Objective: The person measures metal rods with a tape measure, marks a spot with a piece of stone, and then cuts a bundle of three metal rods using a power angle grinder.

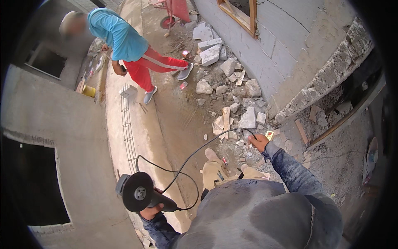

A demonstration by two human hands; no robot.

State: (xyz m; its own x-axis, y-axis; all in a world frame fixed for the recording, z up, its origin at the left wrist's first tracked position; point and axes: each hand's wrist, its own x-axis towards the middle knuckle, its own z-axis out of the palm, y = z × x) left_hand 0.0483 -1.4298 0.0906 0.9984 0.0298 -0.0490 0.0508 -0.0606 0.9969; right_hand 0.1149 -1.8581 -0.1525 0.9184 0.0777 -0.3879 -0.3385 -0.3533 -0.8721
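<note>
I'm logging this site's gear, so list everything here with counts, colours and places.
Angle grinder: one, dark, lower left
Disc: one, black, on the grinder
Cable: one, black, looping across centre
Worker: one, turquoise top, red trousers, upper left
Wheelbarrow: one, red, top edge
Steel cage: one, dark, on concrete strip
Rubble: many pieces, grey, along right wall
Window frame: one, brown, upper right
Container: one, yellow, upper left
Box: one, yellow and red, right of centre
Shoes: two, beige, below centre
Left hand: one, bare, holding grinder
Right hand: one, bare, holding cable

Your left hand [150, 212] is mostly hidden behind the dark-bodied angle grinder with its round black disc [139, 191]; the upper edge crops the red wheelbarrow [179, 9].
</note>
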